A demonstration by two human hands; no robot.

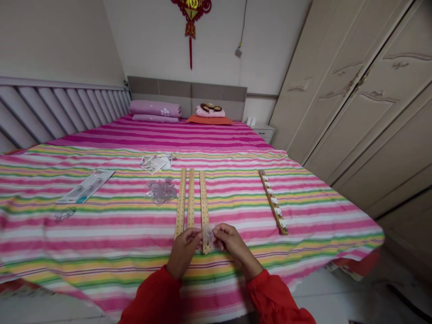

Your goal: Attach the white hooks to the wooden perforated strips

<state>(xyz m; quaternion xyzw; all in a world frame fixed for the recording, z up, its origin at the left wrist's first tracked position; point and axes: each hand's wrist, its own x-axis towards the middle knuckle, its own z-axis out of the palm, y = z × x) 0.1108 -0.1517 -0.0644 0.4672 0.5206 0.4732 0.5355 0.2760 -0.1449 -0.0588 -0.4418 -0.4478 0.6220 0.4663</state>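
Observation:
A clear adhesive hook (208, 235) with a small metal part is over the near end of the right wooden strip (204, 193) of a group of three. My left hand (185, 247) pinches the hook at its left edge. At its right edge, the fingers of my right hand (231, 240) are closed on it too. The middle strip (191, 193) and the left strip (181, 198) lie alongside, both dotted with holes. A pile of clear hooks (161, 191) rests left of the strips. Whether the hook touches the wood is hard to tell.
To the right lies a wooden rail (274, 202) with several white hooks along it. On the left are a flat package (87, 186), a wire piece (65, 214) and some small packets (157, 163). Everything lies on a striped bedspread (135, 252); a wardrobe (354, 103) stands at the right.

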